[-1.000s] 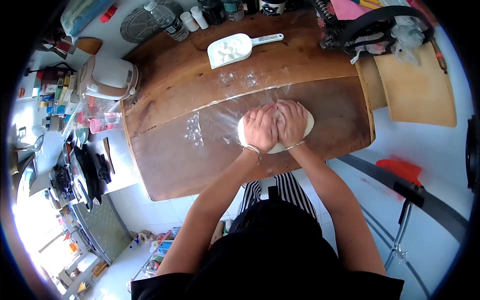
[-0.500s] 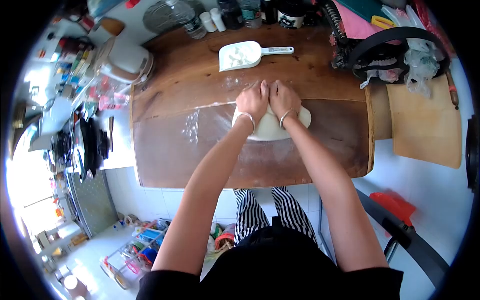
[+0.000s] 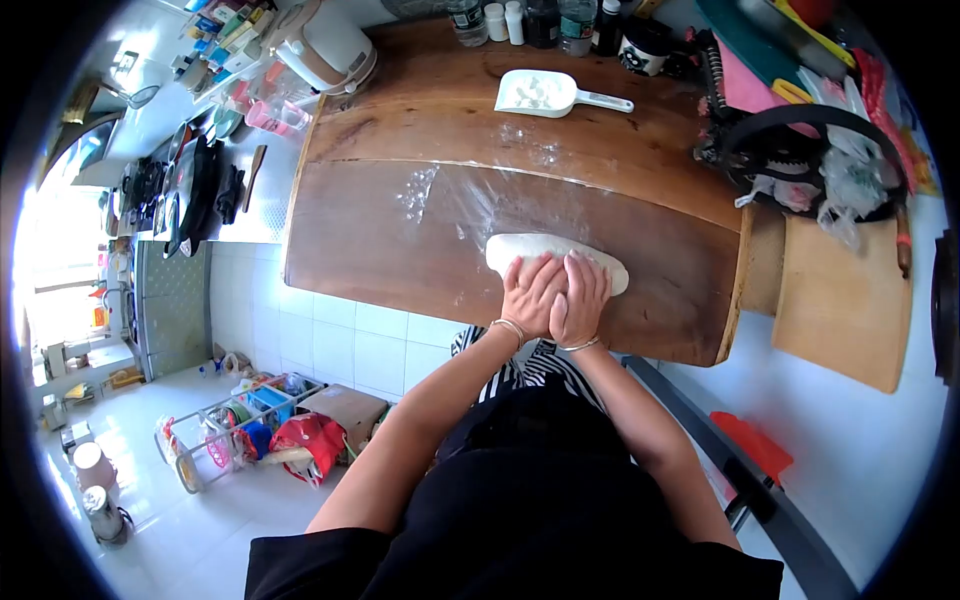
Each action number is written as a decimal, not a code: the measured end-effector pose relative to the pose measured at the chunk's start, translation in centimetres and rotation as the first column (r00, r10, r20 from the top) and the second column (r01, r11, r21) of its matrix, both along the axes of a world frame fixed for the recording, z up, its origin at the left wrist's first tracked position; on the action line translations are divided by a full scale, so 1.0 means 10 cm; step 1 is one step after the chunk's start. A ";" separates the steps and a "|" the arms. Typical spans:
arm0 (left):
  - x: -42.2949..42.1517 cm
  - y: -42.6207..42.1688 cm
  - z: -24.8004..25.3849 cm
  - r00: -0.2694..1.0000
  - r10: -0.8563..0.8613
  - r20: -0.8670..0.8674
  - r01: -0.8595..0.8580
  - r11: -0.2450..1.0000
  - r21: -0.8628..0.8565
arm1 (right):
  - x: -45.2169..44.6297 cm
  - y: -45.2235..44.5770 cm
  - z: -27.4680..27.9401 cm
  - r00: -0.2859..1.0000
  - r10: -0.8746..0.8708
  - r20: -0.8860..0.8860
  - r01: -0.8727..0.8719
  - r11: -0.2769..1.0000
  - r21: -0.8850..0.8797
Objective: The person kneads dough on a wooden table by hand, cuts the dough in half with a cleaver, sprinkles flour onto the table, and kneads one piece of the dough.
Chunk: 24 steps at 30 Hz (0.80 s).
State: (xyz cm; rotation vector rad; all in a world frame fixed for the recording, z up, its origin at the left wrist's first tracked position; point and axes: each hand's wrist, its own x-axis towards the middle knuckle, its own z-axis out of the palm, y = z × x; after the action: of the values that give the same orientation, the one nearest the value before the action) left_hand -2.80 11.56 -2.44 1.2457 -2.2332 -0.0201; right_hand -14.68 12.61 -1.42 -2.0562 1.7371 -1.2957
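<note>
Far to the left of the fingers, a long brown utensil (image 3: 255, 178) lies on a pale counter (image 3: 272, 195), with pink containers (image 3: 275, 112) just past it. A white appliance (image 3: 320, 48) stands beyond the fingertips, well off to their left. Nearer, still left of the fingers, the bare wood of the table (image 3: 370, 230) carries a patch of flour (image 3: 415, 195).

The dough (image 3: 515, 246), a smooth, elongated pale mass, lies right under the fingers and reaches out past them on both sides. The left hand (image 3: 532, 298) rests on its near side, fingers close together and slightly bent. Straight ahead of the fingertips, well apart from them, sits a white scoop (image 3: 540, 93) with flour in it, its handle pointing right. The right hand (image 3: 578, 302) presses against the left, its fingers also extended and together over the dough (the palms are hidden, so I cannot tell whether either hand grips or only pushes).

Below and right of the fingers hangs a red plastic bag (image 3: 750, 445). Farther right, a black hoop (image 3: 800, 115) arches over bags, and a tan board (image 3: 845, 310) leans beside the table's end.
</note>
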 end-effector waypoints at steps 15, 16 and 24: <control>-0.24 -1.61 0.25 0.993 -0.085 -0.081 0.098 0.982 0.162 | -0.16 -1.34 0.01 0.985 -0.166 -0.037 0.167 0.985 0.031; -0.24 -1.69 0.21 0.991 -0.107 -0.081 0.120 0.976 0.183 | -0.15 -1.38 -0.01 0.976 -0.215 -0.036 0.218 0.972 0.088; -0.23 -2.20 0.28 0.971 -0.197 0.134 0.137 0.921 0.364 | -0.04 -1.85 -0.06 0.845 -0.521 -0.118 0.527 0.778 0.341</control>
State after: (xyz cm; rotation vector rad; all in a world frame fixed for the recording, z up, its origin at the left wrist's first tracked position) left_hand -5.09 -10.41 0.37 1.2699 -2.5603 -0.4138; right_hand -15.10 -5.93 -2.07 -1.4283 2.4546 -0.9516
